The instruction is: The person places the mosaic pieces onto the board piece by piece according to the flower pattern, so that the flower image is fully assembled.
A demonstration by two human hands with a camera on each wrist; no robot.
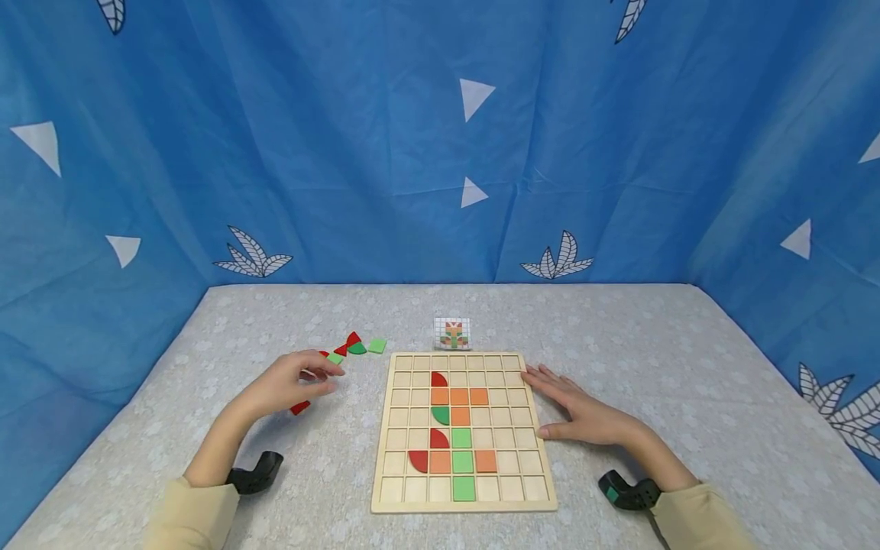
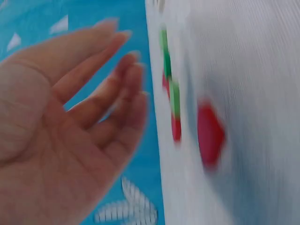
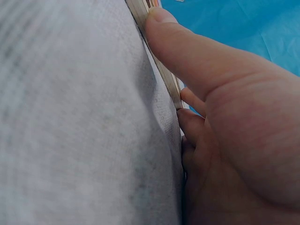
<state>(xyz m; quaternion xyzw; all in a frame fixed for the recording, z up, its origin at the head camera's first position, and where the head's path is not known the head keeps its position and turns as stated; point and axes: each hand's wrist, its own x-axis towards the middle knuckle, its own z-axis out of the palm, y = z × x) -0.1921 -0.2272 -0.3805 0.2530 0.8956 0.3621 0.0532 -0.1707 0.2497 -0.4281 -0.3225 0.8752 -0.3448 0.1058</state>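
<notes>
My left hand [image 1: 289, 384] hovers over the left side of the table with nothing in it, its fingers loosely bent and the thumb apart from them. Loose pieces lie around it: a red piece [image 1: 299, 408] by the thumb side, a light green square [image 1: 377, 346], and a green quarter-circle [image 1: 357, 349] farther back. In the left wrist view a blurred red piece [image 2: 210, 136] lies below the palm. A wooden grid board [image 1: 380, 428] holds orange and light green squares and red and green quarter-circles. Against its right edge rests my right hand [image 1: 584, 415], thumb and fingertips touching the rim.
Behind the board lies a small picture card [image 1: 452, 325] with a grid pattern in orange, red and green. A patterned grey cloth [image 1: 598, 328] covers the table. Blue curtains [image 1: 344, 153] hang behind it and at both sides.
</notes>
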